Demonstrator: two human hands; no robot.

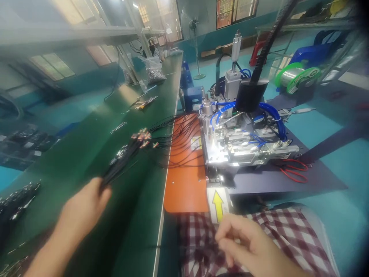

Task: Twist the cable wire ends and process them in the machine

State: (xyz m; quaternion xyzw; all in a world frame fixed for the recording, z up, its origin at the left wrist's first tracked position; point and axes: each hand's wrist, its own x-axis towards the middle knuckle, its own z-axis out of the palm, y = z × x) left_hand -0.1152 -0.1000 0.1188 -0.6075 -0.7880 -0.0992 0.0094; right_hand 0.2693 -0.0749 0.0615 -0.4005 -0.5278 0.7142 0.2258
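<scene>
Black cable bundle (119, 163) was wrapped in the left hand (86, 204), the fingers closed snugly round its near end, and it stretched forward over the green table (138, 234); whether it touched the surface could not be told. The right hand (245, 242) was loosely curled, thumb near the fingers, just beside the arrow label (218, 204); whether something small sat inside that curl could not be told. Judging by the layout, one batch was already gathered, while the loose cables (184, 134) lay separately across the orange plate (184, 192) toward the machine (230, 154), seemingly yet to be dealt with. A dark heap (19, 200) at the table's left looked like more of the same kind, though blur hid whether those pieces were finished. As for markings, the arrow label bore a bold yellow arrow pointing away from the wearer, with tiny print beside it too soft to read. A pale label (196, 143) on the plate and the markings on the green spool (298, 77) were illegible too, and no brand could be made out.
</scene>
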